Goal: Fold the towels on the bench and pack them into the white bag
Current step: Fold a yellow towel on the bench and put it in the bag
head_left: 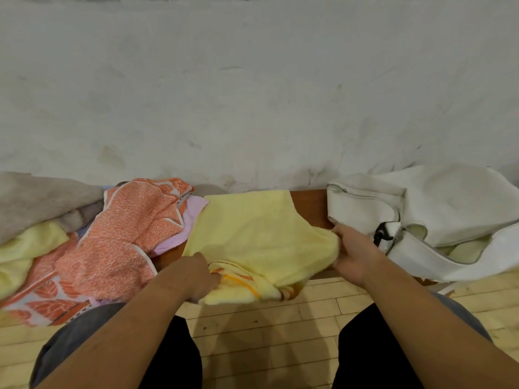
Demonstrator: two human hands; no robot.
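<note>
A pale yellow towel (pixel 252 231) lies spread on the brown bench (pixel 309 204) in front of me, its near edge with orange stripes bunched and hanging over the front. My left hand (pixel 193 273) grips that bunched near edge. My right hand (pixel 351 251) pinches the towel's right corner. The white bag (pixel 438 209) lies on the bench to the right, its zip open, with pale folded cloth showing inside.
To the left lies a heap of towels: an orange patterned one (pixel 126 237), a lilac one (pixel 191 214), another yellow one (pixel 25 251) and a grey one (pixel 33 200). A rough whitish wall (pixel 252 94) stands right behind the bench. Wooden floor (pixel 266 327) lies below.
</note>
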